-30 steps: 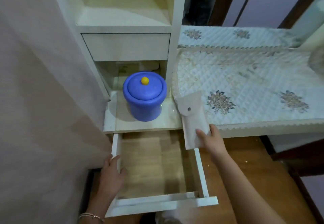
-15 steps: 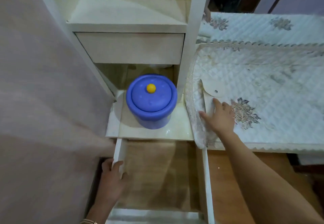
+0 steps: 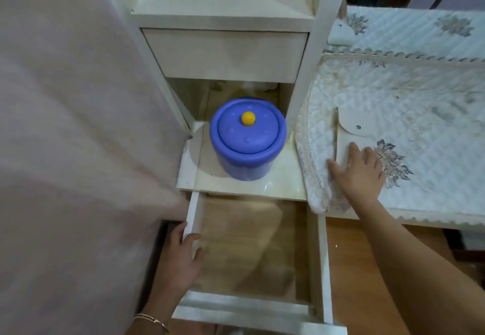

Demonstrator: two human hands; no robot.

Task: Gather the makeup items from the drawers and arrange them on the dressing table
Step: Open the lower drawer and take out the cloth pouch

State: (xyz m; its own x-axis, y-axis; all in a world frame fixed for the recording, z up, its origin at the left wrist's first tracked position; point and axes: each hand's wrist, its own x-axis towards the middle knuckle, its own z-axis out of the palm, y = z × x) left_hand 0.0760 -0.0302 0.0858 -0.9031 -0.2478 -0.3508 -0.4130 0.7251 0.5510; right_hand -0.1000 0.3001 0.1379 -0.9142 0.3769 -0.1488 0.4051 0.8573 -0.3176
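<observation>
Nearest, the left hand (image 3: 181, 258) curls its fingers (image 3: 193, 239) over the side wall of the pulled-out white wooden drawer (image 3: 194, 219), seemingly steadying it. Farther, the right hand (image 3: 359, 172) lies flat with fingers spread on the pale snap-flap pouch (image 3: 353, 128), apparently settling it on the quilted counter (image 3: 420, 114). A blue lidded plastic tub (image 3: 248, 137) stands on the shelf beyond.
</observation>
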